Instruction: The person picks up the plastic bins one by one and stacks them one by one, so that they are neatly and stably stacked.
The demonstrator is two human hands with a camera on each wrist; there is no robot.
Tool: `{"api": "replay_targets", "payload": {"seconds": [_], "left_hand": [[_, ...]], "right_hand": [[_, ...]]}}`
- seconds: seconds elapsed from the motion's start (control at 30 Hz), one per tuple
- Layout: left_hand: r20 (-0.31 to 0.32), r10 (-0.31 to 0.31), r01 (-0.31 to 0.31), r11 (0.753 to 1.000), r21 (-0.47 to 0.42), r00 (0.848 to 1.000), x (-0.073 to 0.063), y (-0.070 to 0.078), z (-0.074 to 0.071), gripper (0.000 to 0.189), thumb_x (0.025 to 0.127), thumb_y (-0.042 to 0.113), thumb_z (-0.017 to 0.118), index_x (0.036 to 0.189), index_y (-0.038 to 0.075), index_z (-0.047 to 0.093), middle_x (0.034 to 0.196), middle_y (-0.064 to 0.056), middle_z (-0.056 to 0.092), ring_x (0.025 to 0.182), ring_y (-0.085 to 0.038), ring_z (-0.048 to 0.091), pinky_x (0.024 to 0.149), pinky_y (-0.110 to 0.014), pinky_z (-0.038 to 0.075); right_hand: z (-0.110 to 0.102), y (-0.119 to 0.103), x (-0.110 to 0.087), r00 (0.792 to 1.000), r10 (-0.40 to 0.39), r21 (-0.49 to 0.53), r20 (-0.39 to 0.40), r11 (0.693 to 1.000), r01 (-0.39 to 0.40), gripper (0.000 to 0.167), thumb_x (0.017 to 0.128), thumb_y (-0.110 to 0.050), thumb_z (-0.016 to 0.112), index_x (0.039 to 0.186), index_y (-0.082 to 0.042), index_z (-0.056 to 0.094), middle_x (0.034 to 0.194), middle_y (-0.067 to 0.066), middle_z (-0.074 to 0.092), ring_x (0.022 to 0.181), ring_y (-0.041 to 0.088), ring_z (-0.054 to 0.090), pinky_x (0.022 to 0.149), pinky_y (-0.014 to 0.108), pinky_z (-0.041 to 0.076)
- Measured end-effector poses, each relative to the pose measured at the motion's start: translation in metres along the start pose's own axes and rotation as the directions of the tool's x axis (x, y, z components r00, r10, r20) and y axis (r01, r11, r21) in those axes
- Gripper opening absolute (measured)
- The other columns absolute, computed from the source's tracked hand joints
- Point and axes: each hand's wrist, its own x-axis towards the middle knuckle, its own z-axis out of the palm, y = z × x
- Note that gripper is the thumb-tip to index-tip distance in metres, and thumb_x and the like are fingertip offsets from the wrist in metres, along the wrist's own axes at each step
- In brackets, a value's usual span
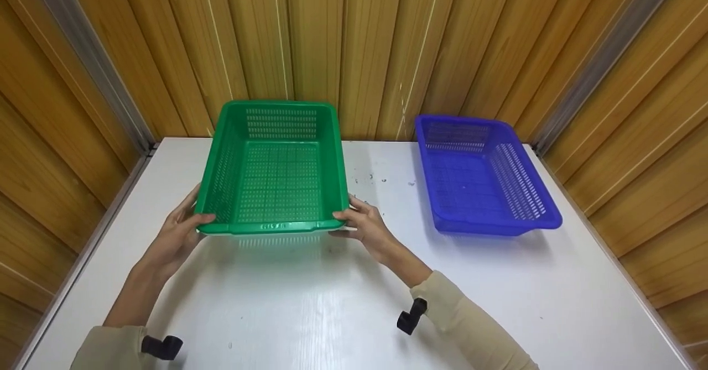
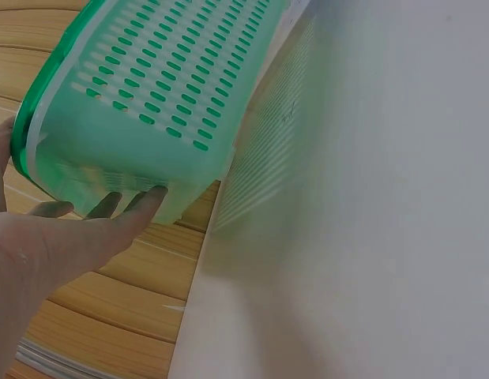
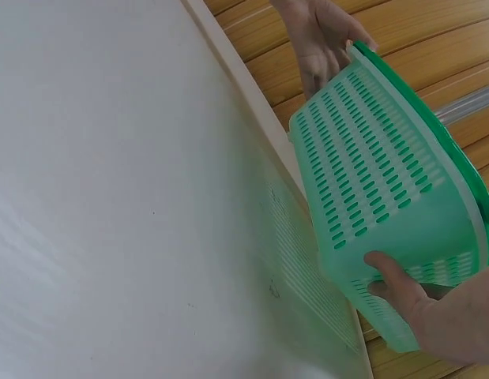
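Observation:
Both hands hold a green slotted plastic basket [image 1: 276, 227] by its two near corners. My left hand [image 1: 176, 237] grips the left corner, thumb over the rim and fingers against the outer wall. At the other corner my right hand [image 1: 369, 227] does the same, its thumb on the rim. In the wrist views a pale rim runs just under the green one, and the pale outer wall [image 2: 157, 142] shows greener slots, like a second basket nested outside. The basket's near side is above the white table; whether its far end touches is hidden.
A purple slotted basket [image 1: 487, 225] sits on the right of the white table [image 1: 310, 314]. Wood-patterned panels [image 1: 365, 55] rise behind and on both sides, with metal corner posts [image 1: 99, 55]. Small dark marks show on the table between the baskets.

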Motion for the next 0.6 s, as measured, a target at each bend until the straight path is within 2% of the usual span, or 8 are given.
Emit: {"api": "replay_targets", "payload": {"seconds": [0.1, 0.2, 0.37, 0.6], "left_hand": [[0.006, -0.003, 0.003, 1.000, 0.019, 1.000, 0.004, -0.001, 0.003, 0.082, 0.103, 0.012, 0.058, 0.166, 0.027, 0.008, 0.173, -0.010, -0.001, 0.159, -0.034, 0.012, 0.121, -0.036, 0.036], [0.009, -0.003, 0.003, 0.999, 0.033, 1.000, 0.005, -0.001, 0.004, 0.082, 0.103, 0.013, 0.058, 0.166, 0.026, 0.008, 0.173, -0.010, -0.002, 0.159, -0.035, 0.011, 0.124, -0.047, 0.024], [0.011, -0.016, 0.016, 0.999, 0.041, 1.000, 0.006, -0.004, 0.005, 0.081, 0.103, 0.014, 0.058, 0.166, 0.025, 0.008, 0.173, -0.011, 0.000, 0.159, -0.035, 0.012, 0.123, -0.047, 0.025], [0.029, -0.015, 0.013, 0.999, 0.052, 0.999, 0.017, -0.006, 0.012, 0.083, 0.103, 0.015, 0.060, 0.166, 0.023, 0.007, 0.173, -0.011, 0.001, 0.159, -0.035, 0.012, 0.124, -0.049, 0.024]], "right_hand": [[-0.004, -0.001, -0.002, 1.000, 0.000, 0.004, -0.007, 1.000, 0.000, 0.070, 0.093, -0.014, 0.064, 0.158, -0.006, 0.037, 0.146, 0.029, 0.054, 0.098, 0.015, 0.073, 0.097, 0.044, 0.059], [-0.006, 0.000, -0.002, 1.000, 0.001, 0.009, -0.002, 1.000, -0.001, 0.070, 0.093, -0.014, 0.064, 0.158, -0.007, 0.038, 0.144, 0.030, 0.054, 0.098, 0.015, 0.073, 0.097, 0.044, 0.059], [-0.009, 0.002, -0.003, 1.000, 0.009, 0.019, 0.000, 1.000, -0.009, 0.070, 0.093, -0.012, 0.064, 0.158, -0.006, 0.038, 0.142, 0.030, 0.056, 0.097, 0.014, 0.073, 0.097, 0.044, 0.059], [-0.020, 0.001, -0.005, 1.000, 0.011, 0.021, -0.018, 1.000, -0.011, 0.071, 0.093, -0.012, 0.063, 0.158, -0.006, 0.036, 0.143, 0.028, 0.056, 0.098, 0.014, 0.073, 0.097, 0.044, 0.059]]}}
